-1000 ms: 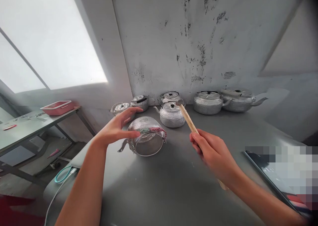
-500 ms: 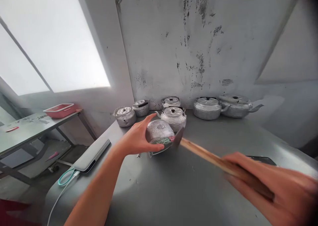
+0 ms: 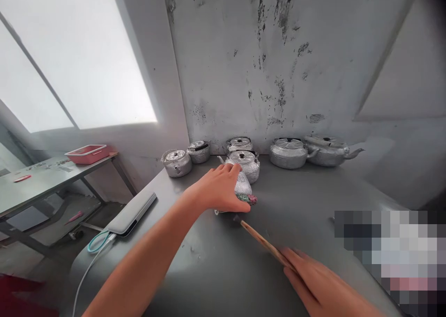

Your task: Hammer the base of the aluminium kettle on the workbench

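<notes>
My left hand (image 3: 223,187) reaches over a small silver kettle (image 3: 244,184) lying tipped on the table, fingers over its top and thumb along its near side. A green and pink patterned grip (image 3: 249,198) shows beside the thumb; much of the kettle is hidden by the hand. In my right hand (image 3: 310,280) is a wooden-handled hammer (image 3: 265,242), fingers wrapped round the handle. Its small dark head is low, just in front of the kettle; whether it touches anything I cannot tell.
Behind stand dented silver kettles: one close behind (image 3: 248,168), others along the wall, including a left one (image 3: 177,164) and a right one (image 3: 288,153). A grey power bank (image 3: 134,215) with a cable lies left. A pink basket (image 3: 87,154) sits on another table. A pixelated patch covers the right.
My left hand and the kettle have shifted right, the hand covering more of it. The hammer head has dropped to the kettle's near side, and my right hand has moved left and down.
</notes>
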The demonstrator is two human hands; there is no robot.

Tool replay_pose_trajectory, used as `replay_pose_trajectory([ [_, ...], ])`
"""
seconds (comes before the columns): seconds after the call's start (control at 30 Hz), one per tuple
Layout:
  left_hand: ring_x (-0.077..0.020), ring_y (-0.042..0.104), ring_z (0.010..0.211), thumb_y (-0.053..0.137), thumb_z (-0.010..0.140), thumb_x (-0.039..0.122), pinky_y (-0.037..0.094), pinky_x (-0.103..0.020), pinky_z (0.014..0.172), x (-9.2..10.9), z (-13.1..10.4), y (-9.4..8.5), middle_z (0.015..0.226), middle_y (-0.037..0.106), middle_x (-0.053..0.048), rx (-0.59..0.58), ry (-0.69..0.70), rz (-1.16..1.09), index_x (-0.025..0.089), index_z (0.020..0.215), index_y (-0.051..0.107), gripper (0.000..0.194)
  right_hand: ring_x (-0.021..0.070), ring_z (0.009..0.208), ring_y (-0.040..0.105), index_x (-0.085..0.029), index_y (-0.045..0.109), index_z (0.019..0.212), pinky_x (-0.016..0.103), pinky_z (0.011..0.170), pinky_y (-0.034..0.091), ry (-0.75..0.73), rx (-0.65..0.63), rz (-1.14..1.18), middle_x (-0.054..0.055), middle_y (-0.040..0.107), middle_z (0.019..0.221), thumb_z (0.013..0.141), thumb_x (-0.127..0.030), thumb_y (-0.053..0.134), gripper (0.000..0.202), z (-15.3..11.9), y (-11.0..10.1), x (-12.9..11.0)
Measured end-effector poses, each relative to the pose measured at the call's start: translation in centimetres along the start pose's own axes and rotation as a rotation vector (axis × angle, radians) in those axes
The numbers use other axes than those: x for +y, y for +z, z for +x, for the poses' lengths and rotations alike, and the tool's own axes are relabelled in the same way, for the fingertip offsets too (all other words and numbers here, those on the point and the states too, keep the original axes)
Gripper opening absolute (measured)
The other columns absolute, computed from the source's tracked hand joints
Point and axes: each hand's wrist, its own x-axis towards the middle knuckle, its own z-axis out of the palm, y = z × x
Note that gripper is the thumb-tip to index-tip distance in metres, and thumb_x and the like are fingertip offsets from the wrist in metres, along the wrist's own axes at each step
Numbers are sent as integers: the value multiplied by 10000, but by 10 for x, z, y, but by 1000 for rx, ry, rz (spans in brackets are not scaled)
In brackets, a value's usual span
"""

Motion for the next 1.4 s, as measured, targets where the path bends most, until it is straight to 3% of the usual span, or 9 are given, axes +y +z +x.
replay_pose_trajectory([
  [0.1,-365,544,1157,630,702,592,473,-474,891,7,11,6,1271,565,-161,27,8,80,167,1299,476,749,371,1080,682,-314,703,983,442,857,552,-9,-36,47,122,781,1034,842,-292,626,162,13,-10,-25],
  [0.23,-365,573,1111,638,703,650,477,-462,857,5,21,12,1214,595,-168,77,11,137,165,1287,482,775,279,768,697,-237,602,884,423,743,501,69,-156,84,105,742,874,966,-290,400,225,31,-12,-45],
  [0.33,-362,563,1152,663,663,699,457,-465,919,2,24,12,1266,584,-157,68,38,134,183,1334,472,868,237,762,646,-232,544,871,383,735,466,113,-268,126,74,709,841,1004,-328,334,267,41,-11,-55],
  [0.53,-343,555,1151,675,609,753,455,-449,943,7,33,9,1222,606,-153,20,66,165,154,1271,544,903,164,637,519,-233,534,947,304,608,424,74,-213,269,15,633,803,1007,-340,334,234,56,-12,-68],
  [0.67,-331,601,1034,687,598,713,471,-442,877,11,42,10,1100,648,-124,-17,71,156,161,1201,557,828,122,501,407,-239,527,921,237,459,367,179,-243,400,-58,447,610,985,-335,386,182,62,-13,-74],
  [0.77,-321,618,952,711,579,669,494,-405,750,16,42,11,1083,638,-118,-50,38,112,176,1160,546,780,103,442,333,-237,488,794,190,352,295,310,-318,503,-82,327,535,988,-435,377,299,60,-13,-74],
  [0.97,-340,627,952,735,571,638,501,-398,721,18,33,9,1133,606,-129,-46,-34,122,200,1191,508,792,65,422,357,-224,542,927,163,295,339,405,-392,646,-40,505,717,979,-564,350,394,54,-13,-70],
  [1.23,-288,641,807,734,580,637,478,-371,672,17,31,9,962,652,-70,-43,-37,102,212,1103,502,714,69,427,277,-242,522,1038,143,263,296,422,-303,687,-76,355,687,989,-551,339,362,50,3,-71],
  [1.4,-288,650,802,735,581,640,470,-366,671,18,32,9,956,663,-69,-40,-45,97,217,1073,506,688,68,423,265,-245,503,1087,151,270,301,483,-353,686,-74,364,701,997,-545,338,354,47,-2,-74],
])
